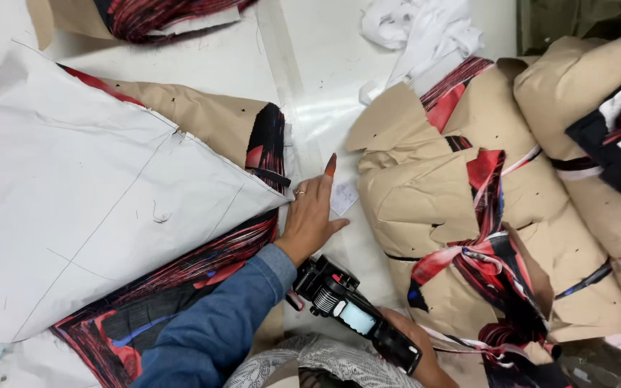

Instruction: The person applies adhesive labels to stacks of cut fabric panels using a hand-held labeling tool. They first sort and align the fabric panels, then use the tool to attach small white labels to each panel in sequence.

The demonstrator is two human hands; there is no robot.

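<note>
My left hand (312, 213), in a blue denim sleeve, rests flat on the table at the corner of a stack of red, black and blue striped fabric pieces (181, 284). A large white paper pattern sheet (88, 194) covers that stack. The fingers are spread and point at a small white paper tag (343, 197). My right hand (415, 345) grips a black hand-held labelling gun (353, 315) with a pale blue roll, held low near my body.
Bundles of cut fabric wrapped in brown paper and tied with strips (483, 215) fill the right side. White cloth scraps (425, 32) lie at the top. Another brown paper and fabric bundle (145, 18) sits top left on the white table (325, 86).
</note>
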